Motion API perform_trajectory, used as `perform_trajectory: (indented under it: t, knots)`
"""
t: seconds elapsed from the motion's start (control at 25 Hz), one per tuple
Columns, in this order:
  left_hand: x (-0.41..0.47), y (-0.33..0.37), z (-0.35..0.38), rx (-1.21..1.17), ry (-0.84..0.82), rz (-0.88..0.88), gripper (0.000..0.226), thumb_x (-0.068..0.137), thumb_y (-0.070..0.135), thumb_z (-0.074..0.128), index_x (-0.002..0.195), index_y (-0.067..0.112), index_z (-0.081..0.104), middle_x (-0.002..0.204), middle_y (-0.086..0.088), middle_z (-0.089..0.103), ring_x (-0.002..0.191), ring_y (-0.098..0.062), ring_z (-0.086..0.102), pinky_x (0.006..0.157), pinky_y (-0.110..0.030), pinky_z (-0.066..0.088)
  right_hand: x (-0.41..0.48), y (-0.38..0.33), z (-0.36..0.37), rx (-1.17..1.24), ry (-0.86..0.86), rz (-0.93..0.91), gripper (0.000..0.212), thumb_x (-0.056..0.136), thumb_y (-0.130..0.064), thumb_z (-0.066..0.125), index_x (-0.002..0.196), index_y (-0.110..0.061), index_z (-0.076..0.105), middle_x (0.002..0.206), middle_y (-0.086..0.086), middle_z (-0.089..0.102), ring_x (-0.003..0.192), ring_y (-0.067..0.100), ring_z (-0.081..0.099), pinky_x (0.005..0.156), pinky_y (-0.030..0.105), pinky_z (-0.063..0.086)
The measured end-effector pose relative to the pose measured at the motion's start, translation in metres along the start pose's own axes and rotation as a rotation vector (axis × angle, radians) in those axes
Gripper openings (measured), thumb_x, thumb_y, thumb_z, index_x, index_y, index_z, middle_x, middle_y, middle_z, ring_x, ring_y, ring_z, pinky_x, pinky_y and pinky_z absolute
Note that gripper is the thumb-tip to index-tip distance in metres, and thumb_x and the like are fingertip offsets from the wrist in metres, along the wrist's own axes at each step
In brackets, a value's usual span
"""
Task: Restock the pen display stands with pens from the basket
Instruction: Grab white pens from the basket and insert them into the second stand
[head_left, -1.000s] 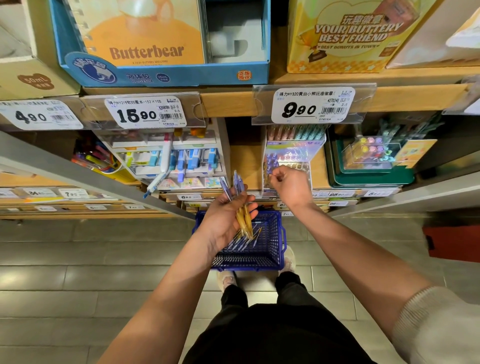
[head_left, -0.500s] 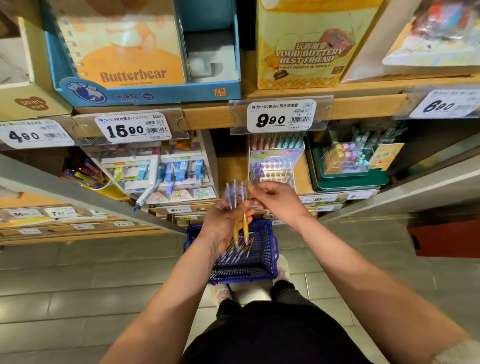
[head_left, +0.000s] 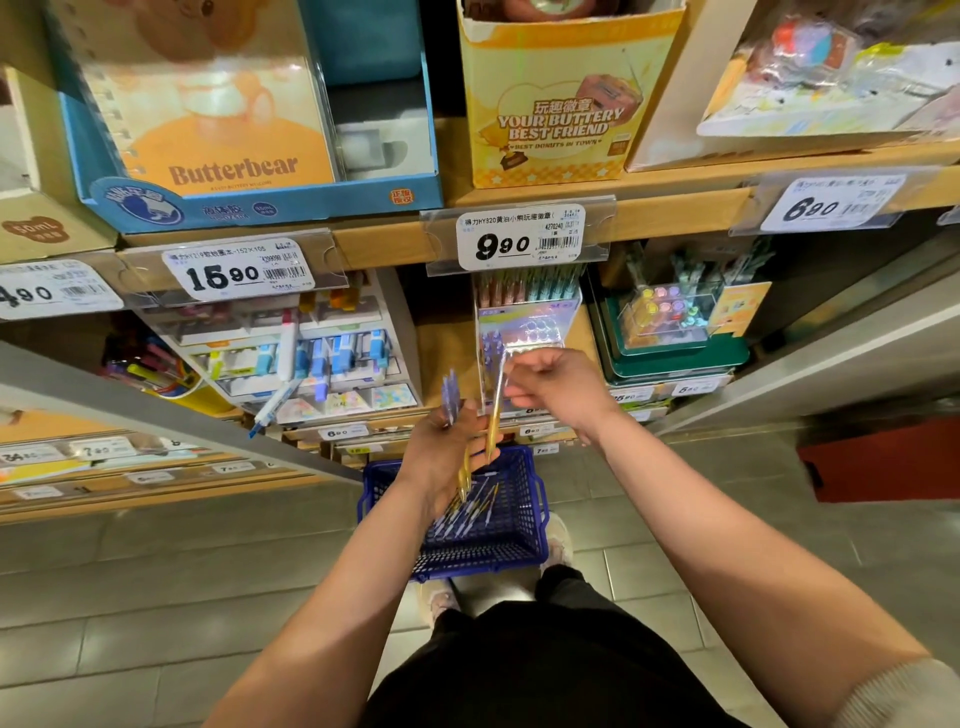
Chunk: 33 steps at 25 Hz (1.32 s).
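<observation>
Delta vs 0.5 s ago: right hand (head_left: 563, 387) was reaching into the top of the bunch; now its fingers are clamped on one yellow-barrel pen (head_left: 496, 410) and have drawn it up out of the bunch, cap end close to the pen display stand (head_left: 524, 325). The pen's lower end is still down by the left hand's fingers. A second ago the right hand was at the stand with no pen visible in it.

Left hand (head_left: 441, 457) unchanged: curled round the bunch of pens (head_left: 451, 397), purple caps up, yellow barrels down, held over the blue basket (head_left: 519, 556). More loose pens (head_left: 467, 514) lie in the basket.

Basket sits on grey floor tiles (head_left: 156, 597), against the base of the shelving. The stand is on the wooden shelf (head_left: 447, 353) under the 9.90 price tag (head_left: 519, 236), with a white multi-slot display (head_left: 311, 353) to its left and a green tray (head_left: 675, 358) to its right. Shelf above carries a Butterbear box (head_left: 234, 171) and a yellow carton (head_left: 556, 124).
</observation>
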<state>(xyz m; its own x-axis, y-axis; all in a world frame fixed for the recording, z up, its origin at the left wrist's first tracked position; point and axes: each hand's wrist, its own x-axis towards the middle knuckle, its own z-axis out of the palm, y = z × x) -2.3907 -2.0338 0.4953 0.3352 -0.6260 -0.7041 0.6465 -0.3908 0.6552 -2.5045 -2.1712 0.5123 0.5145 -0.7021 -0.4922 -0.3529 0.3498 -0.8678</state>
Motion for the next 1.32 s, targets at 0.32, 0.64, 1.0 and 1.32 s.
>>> perform_trajectory:
  t: [0.32, 0.64, 1.0, 1.32]
  knots:
    - [-0.002, -0.001, -0.01, 0.062, 0.117, -0.026, 0.03, 0.107, 0.028, 0.048, 0.127, 0.006, 0.056, 0.072, -0.002, 0.06, 0.05, -0.011, 0.038, 0.046, -0.024, 0.032, 0.02, 0.004, -0.008, -0.331, 0.389, -0.378, 0.008, 0.093, -0.015, 0.07, 0.101, -0.013, 0.071, 0.079, -0.015, 0.067, 0.075, -0.002, 0.065, 0.073, 0.003, 0.047]
    - [-0.008, 0.004, -0.015, 0.023, 0.067, 0.028, 0.022, 0.107, 0.029, 0.048, 0.12, 0.012, 0.041, 0.08, -0.005, 0.072, 0.052, -0.011, 0.044, 0.046, -0.023, 0.036, 0.039, 0.029, 0.003, -0.486, 0.343, -0.424, 0.018, 0.093, -0.016, 0.072, 0.11, -0.01, 0.073, 0.096, -0.003, 0.075, 0.087, 0.003, 0.069, 0.078, 0.002, 0.047]
    - [-0.009, -0.001, -0.018, 0.019, 0.094, 0.067, 0.014, 0.105, 0.03, 0.053, 0.107, 0.017, 0.051, 0.077, -0.001, 0.067, 0.051, -0.009, 0.046, 0.044, -0.02, 0.038, 0.043, 0.032, 0.004, -0.489, 0.319, -0.449, 0.018, 0.092, -0.018, 0.073, 0.109, -0.013, 0.074, 0.095, -0.008, 0.074, 0.089, 0.0, 0.068, 0.078, -0.001, 0.046]
    - [-0.01, -0.004, -0.016, -0.02, 0.095, 0.042, 0.011, 0.105, 0.027, 0.053, 0.106, 0.016, 0.051, 0.077, -0.003, 0.063, 0.051, -0.01, 0.045, 0.043, -0.021, 0.037, 0.042, 0.034, 0.006, -0.492, 0.297, -0.477, 0.018, 0.093, -0.02, 0.072, 0.11, -0.013, 0.073, 0.094, -0.011, 0.072, 0.089, -0.001, 0.068, 0.08, 0.0, 0.046]
